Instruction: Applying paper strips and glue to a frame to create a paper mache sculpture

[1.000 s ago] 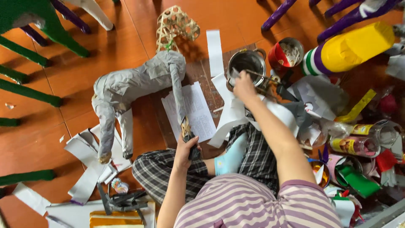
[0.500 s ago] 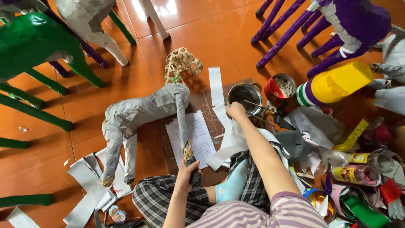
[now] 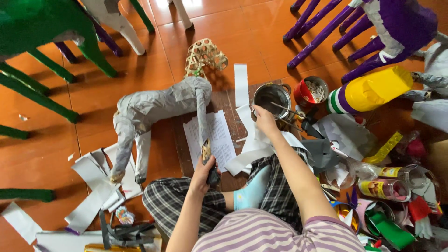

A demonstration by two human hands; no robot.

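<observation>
A grey paper-covered animal figure (image 3: pixel 154 105) lies on its side on the orange floor, with a bare woven bamboo head (image 3: pixel 205 55). My left hand (image 3: pixel 204 173) is shut on the end of the figure's front leg, just above my plaid knee. My right hand (image 3: pixel 265 122) reaches to the near rim of a metal pot (image 3: pixel 271 95) with its fingers curled. A thin stick (image 3: pixel 287 110) lies across the pot beside that hand, and whether the fingers hold it is unclear. A printed paper sheet (image 3: pixel 219 137) lies under the leg.
A red cup (image 3: pixel 311 92) stands right of the pot. A yellow and purple striped cylinder (image 3: pixel 373 88), jars (image 3: pixel 387 189) and scraps crowd the right. Purple figure legs (image 3: pixel 326 28) stand at the back right and green legs (image 3: pixel 42 28) at the left. Grey paper strips (image 3: pixel 98 182) litter the near left.
The view has tilted up, showing more of the green and purple figures. Both hands keep their places, left on the figure's leg, right at the pot.
</observation>
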